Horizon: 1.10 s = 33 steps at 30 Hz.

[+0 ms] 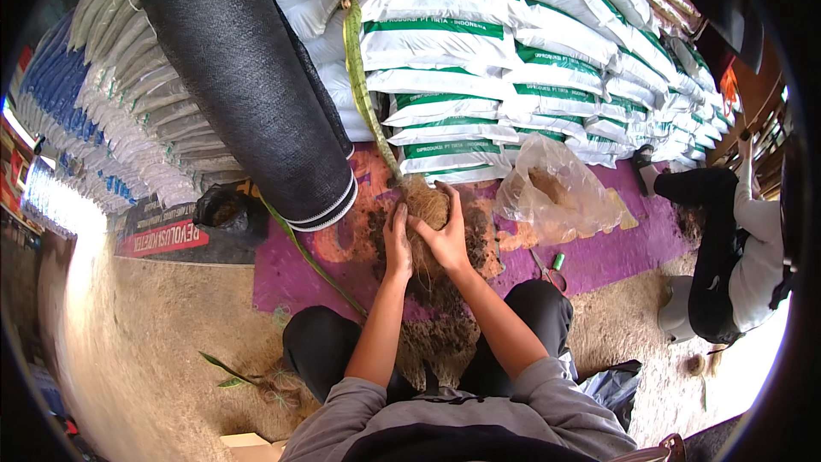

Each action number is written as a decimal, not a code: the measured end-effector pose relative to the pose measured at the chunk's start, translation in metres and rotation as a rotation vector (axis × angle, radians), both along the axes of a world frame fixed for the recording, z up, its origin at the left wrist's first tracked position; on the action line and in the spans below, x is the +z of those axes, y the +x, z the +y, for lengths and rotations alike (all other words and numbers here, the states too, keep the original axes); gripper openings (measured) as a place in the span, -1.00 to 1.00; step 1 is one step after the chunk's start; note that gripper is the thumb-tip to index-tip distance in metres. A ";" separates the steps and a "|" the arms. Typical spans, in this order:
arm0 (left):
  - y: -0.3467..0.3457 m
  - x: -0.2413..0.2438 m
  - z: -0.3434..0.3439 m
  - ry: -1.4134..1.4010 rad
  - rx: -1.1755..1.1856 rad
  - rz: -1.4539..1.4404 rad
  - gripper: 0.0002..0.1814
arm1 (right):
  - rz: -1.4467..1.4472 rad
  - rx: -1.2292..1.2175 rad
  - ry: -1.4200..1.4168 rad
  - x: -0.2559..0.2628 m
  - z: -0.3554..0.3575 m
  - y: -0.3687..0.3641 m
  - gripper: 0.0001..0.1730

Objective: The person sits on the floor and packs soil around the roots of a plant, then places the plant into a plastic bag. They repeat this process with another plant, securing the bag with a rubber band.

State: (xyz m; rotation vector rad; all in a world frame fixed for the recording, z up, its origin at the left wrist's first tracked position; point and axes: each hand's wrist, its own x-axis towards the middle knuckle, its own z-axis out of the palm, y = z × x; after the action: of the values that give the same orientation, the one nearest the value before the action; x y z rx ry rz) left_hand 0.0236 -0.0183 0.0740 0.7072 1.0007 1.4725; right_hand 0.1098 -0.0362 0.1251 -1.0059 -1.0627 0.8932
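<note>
My left hand (398, 240) and my right hand (444, 231) press from both sides on a round, fibrous root ball (426, 205), held over a purple printed sheet (468, 282). A long, variegated snake plant leaf (359, 77) rises from the ball and leans up in front of the stacked sacks. Loose dark soil (442, 321) lies on the sheet beneath and around my hands. To the right are a pair of scissors (553, 274), a small green spool (559, 261) and a clear plastic bag (577, 205) with brown fibre inside.
A big black mesh roll (256, 90) stands left of the plant. White sacks (442, 45) are stacked behind. A black plastic pot or bag (224, 212) and a loose leaf (314, 263) lie left. Another person (725, 224) sits at right. A small plant (234, 375) lies on the floor.
</note>
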 end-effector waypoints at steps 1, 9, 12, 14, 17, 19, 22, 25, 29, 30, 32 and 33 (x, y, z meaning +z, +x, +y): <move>-0.002 -0.004 0.002 -0.006 -0.040 -0.084 -0.42 | -0.024 -0.016 0.013 -0.003 0.000 -0.001 -0.28; -0.014 0.025 -0.001 -0.044 -0.206 -0.441 -0.51 | -0.671 -0.042 0.037 0.019 -0.005 0.017 -0.53; -0.022 0.039 -0.002 -0.101 -0.246 -0.420 -0.51 | -0.490 -0.019 -0.063 0.033 0.001 0.047 -0.72; -0.021 0.049 -0.006 -0.112 -0.243 -0.374 -0.49 | -0.514 -0.197 0.023 0.039 -0.001 0.053 -0.76; -0.022 0.037 -0.003 -0.039 -0.246 -0.462 -0.56 | -0.871 -0.272 0.307 0.058 -0.012 0.036 -0.59; -0.016 0.033 -0.004 0.008 -0.166 -0.294 -0.58 | -1.053 -0.102 0.439 0.062 -0.015 0.017 -0.49; -0.013 0.034 -0.004 0.028 -0.139 -0.102 -0.60 | -1.168 -0.002 0.315 0.053 -0.006 0.007 -0.44; -0.014 0.033 -0.008 -0.047 -0.136 -0.176 -0.62 | -0.692 0.156 0.181 0.039 0.005 0.021 -0.46; -0.016 0.044 -0.010 -0.086 -0.159 -0.249 -0.58 | -0.286 0.198 -0.003 0.019 0.006 0.016 -0.53; -0.017 0.041 -0.008 -0.088 -0.173 -0.288 -0.56 | -0.230 0.175 0.018 0.017 0.004 0.011 -0.54; -0.020 0.032 -0.005 -0.091 -0.202 -0.365 -0.50 | -0.109 0.156 0.031 0.016 0.005 0.004 -0.60; -0.021 0.034 -0.006 -0.086 -0.231 -0.352 -0.48 | -0.075 0.150 0.018 0.014 0.005 0.005 -0.62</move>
State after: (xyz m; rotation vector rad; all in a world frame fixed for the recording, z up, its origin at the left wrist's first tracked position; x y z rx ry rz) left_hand 0.0030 -0.0244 0.1078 0.4630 0.6835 1.2873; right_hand 0.1144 -0.0313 0.1394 -0.9594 -1.2202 0.9718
